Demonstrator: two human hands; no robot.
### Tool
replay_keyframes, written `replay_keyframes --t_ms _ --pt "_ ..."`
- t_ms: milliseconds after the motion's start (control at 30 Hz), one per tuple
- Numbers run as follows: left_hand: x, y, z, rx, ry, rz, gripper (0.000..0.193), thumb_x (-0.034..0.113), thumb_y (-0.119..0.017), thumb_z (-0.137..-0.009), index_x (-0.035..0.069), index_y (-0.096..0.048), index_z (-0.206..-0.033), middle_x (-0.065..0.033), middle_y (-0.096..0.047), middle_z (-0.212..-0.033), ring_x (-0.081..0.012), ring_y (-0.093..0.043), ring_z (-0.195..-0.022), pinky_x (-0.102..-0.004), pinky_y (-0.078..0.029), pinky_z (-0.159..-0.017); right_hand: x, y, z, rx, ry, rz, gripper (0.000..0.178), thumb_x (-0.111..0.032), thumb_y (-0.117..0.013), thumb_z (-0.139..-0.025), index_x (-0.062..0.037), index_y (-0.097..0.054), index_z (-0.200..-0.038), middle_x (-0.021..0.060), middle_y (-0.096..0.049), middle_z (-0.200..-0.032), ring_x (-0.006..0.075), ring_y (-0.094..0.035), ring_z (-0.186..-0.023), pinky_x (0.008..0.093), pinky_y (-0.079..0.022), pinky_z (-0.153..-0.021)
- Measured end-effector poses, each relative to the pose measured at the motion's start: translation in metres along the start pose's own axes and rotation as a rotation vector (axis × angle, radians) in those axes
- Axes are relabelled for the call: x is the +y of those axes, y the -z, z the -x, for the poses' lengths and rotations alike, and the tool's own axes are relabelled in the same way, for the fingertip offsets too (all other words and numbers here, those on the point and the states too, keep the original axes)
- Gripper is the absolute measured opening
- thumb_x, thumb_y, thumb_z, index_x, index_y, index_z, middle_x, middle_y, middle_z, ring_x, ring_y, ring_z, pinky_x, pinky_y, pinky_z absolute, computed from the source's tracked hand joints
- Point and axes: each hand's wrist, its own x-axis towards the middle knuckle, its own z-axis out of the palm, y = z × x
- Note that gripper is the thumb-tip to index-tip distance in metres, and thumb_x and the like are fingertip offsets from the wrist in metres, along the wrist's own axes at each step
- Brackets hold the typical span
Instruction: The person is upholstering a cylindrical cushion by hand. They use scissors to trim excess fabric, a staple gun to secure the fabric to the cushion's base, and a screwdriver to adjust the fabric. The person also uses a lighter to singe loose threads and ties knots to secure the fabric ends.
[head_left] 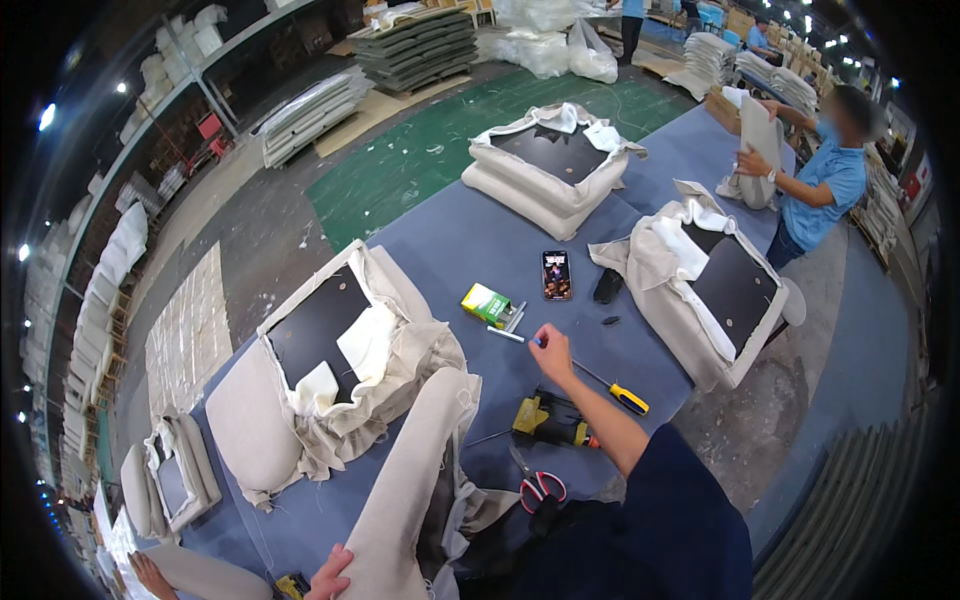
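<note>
My left hand is closed on the lower edge of a beige upholstered cushion, tilted upright in front of me. My right hand is pinched over the table, a blue spot at its fingertips. A thin white stick meets those fingertips and appears held by them. Just beyond lies a green and yellow box, with more pale sticks beside it. Below my right hand are a yellow-handled screwdriver, a yellow and black power tool and red-handled scissors.
Beige cushions with dark panels stand left, far and right on the blue-grey table. A phone and a black object lie between them. A co-worker holds a cushion; another person's hand shows lower left.
</note>
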Motion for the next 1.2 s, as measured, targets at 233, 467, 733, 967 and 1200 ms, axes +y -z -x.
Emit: replay_keyframes --t_ms 233,467,733,967,1200 --pt "0.004 0.007 0.001 -0.131 -0.030 -0.054 0.059 0.016 -0.070 -0.066 0.000 -0.056 -0.121 -0.0283 -0.066 -0.122 -0.0394 -0.064 -0.116 -0.0476 -0.045 -0.105 -0.115 0.057 0.111 -0.172 -0.109 -0.594 0.014 -0.008 -0.074 -0.088 -0.0018 -0.062 -0.085 0.0015 -0.067 -0.071 0.0070 -0.063 -0.061 0.0231 -0.050 -0.054" --pt "-0.027 0.003 -0.038 -0.158 -0.141 0.027 0.050 0.008 -0.061 -0.057 0.001 -0.057 -0.106 -0.0178 -0.072 -0.113 -0.0258 -0.069 -0.101 -0.0353 -0.050 -0.094 -0.194 0.095 0.113 0.072 -0.103 -0.951 0.023 -0.019 -0.065 -0.100 0.0029 -0.065 -0.096 0.0062 -0.065 -0.077 0.0102 -0.060 -0.061 0.0257 -0.049 -0.053" --pt "-0.029 0.029 0.003 -0.109 -0.150 0.170 0.054 0.005 -0.070 -0.059 0.002 -0.064 -0.112 -0.0133 -0.072 -0.112 -0.0202 -0.070 -0.096 -0.0300 -0.053 -0.087 -0.328 0.114 0.143 -0.439 0.239 -1.095 0.018 -0.013 -0.065 -0.099 0.0024 -0.064 -0.090 0.0104 -0.063 -0.072 0.0155 -0.059 -0.057 0.0298 -0.050 -0.050" --pt "-0.033 0.039 0.027 -0.141 -0.221 0.126 0.060 0.009 -0.078 -0.057 0.005 -0.062 -0.115 -0.0123 -0.071 -0.116 -0.0297 -0.071 -0.107 -0.0344 -0.054 -0.092 -0.404 0.132 0.181 -0.952 0.464 -1.015 0.020 -0.015 -0.067 -0.099 0.0040 -0.061 -0.104 0.0054 -0.061 -0.072 0.0077 -0.055 -0.058 0.0219 -0.042 -0.051" --pt "-0.034 0.043 0.032 -0.115 -0.174 0.135 0.064 0.011 -0.080 -0.058 0.006 -0.061 -0.119 -0.0096 -0.072 -0.114 -0.0273 -0.071 -0.101 -0.0345 -0.056 -0.086 -0.450 0.139 0.183 -1.171 0.805 -0.517 0.019 -0.016 -0.068 -0.098 0.0018 -0.066 -0.106 0.0015 -0.065 -0.088 0.0011 -0.050 -0.066 0.0175 -0.036 -0.054"
